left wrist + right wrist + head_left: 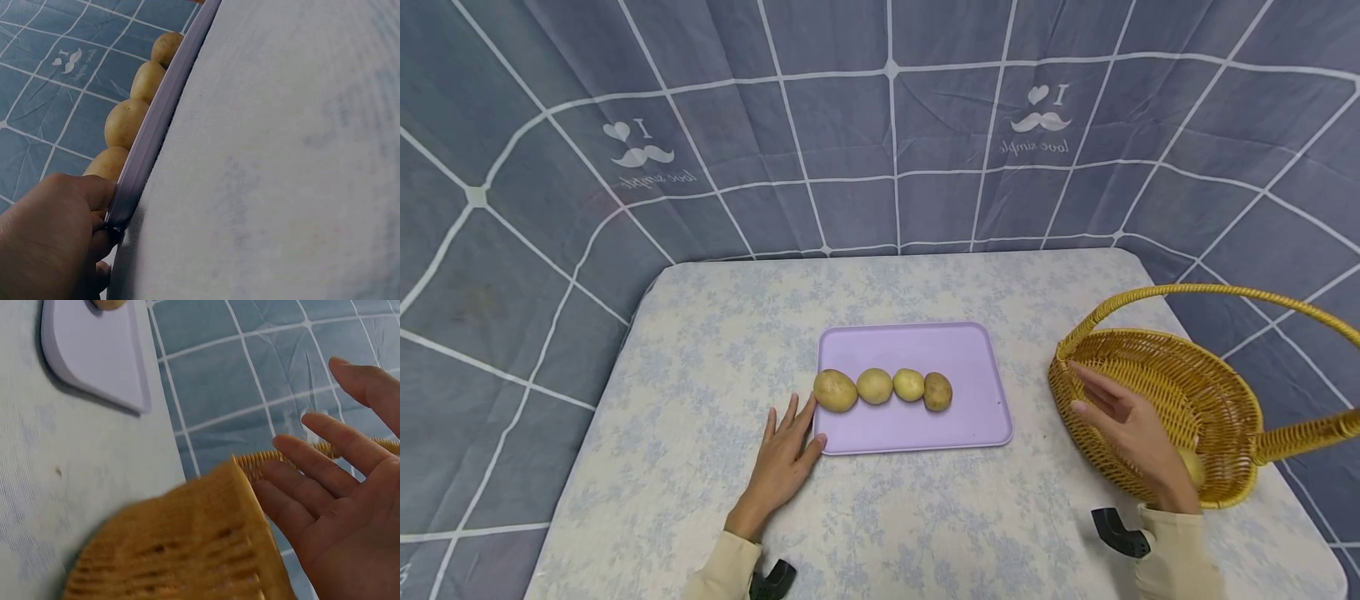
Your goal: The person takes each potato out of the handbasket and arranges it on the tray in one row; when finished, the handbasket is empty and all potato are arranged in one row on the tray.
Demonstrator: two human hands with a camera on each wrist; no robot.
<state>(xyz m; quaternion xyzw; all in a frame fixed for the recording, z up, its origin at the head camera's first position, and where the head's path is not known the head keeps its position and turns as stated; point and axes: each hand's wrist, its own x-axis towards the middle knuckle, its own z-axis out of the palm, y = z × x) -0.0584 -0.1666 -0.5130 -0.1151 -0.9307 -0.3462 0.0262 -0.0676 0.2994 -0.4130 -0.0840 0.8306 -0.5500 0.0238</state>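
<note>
Several potatoes (875,387) lie in a side-to-side row on a lilac tray (910,432); the leftmost potato (835,391) is the largest. My left hand (782,467) rests at the tray's left edge, fingers spread, thumb against the near corner. In the left wrist view the thumb of the left hand (56,228) touches the tray's rim (147,150). Over the left side of a yellow wicker basket (1228,387) hovers my right hand (1131,433), fingers extended and holding nothing. Inside the basket a potato (1191,467) is partly hidden behind the right wrist.
The basket's tall arched handle (1210,290) rises above its rim and reaches past the right edge of view. A pale floral cloth (737,333) covers the table. Grey-blue curtains with white lines (850,125) hang behind and on both sides.
</note>
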